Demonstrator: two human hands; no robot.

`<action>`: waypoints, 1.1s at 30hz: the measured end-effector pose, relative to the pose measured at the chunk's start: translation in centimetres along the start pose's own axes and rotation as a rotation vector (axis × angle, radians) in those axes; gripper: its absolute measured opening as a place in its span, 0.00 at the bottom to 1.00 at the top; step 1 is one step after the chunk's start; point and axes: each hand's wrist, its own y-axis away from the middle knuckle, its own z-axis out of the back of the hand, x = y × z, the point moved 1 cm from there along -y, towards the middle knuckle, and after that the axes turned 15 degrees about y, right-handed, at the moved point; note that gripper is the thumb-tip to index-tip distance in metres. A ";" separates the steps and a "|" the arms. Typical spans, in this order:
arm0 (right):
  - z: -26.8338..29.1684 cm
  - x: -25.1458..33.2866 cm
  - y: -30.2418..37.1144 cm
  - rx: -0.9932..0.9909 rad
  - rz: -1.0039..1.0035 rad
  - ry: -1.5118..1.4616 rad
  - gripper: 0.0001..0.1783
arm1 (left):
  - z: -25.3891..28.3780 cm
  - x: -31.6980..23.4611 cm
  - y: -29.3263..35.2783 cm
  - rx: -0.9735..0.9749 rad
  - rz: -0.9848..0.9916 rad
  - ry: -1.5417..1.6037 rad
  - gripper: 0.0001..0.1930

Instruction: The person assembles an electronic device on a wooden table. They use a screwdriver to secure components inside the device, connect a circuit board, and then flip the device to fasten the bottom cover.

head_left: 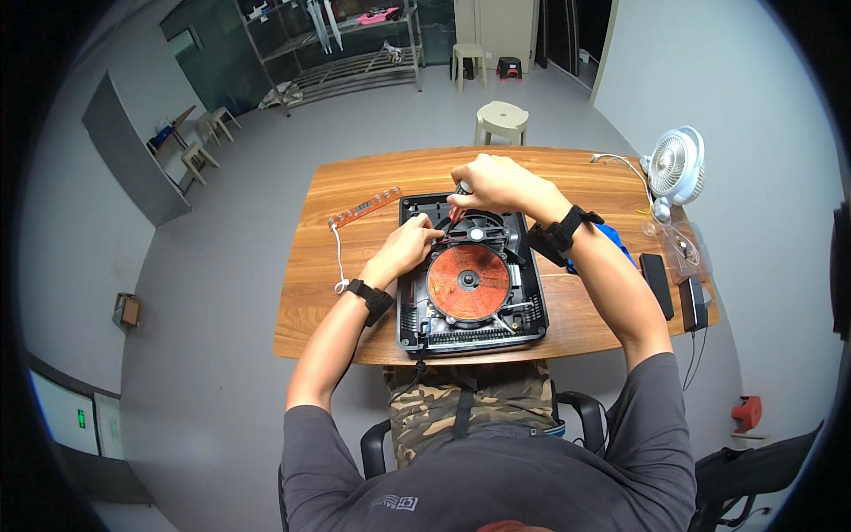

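Holding a screwdriver (456, 209) upright, my right hand (496, 182) is closed on its handle; my left hand (409, 248) presses the open cooker (470, 275) on the surface (355, 186). I think its copper coil (468, 282) is fragile, so the stiff plastic rim is safer to grip.

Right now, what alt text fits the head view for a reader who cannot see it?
A seated person works on an opened induction cooker with a copper coil on a wooden table; the right hand holds a screwdriver upright and the left hand steadies the casing. A white fan stands at the right.
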 end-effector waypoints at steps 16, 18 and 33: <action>0.1 1.4 -1.6 -0.021 0.073 0.031 0.24 | -0.2 1.5 -0.5 0.004 -0.031 0.019 0.18; -0.2 1.7 -2.1 -0.002 0.045 0.075 0.25 | -0.2 1.4 -0.5 -0.003 -0.041 0.024 0.17; 0.4 1.4 -2.0 0.135 -0.154 0.077 0.29 | 2.0 -4.8 -4.1 -0.354 -0.099 0.399 0.17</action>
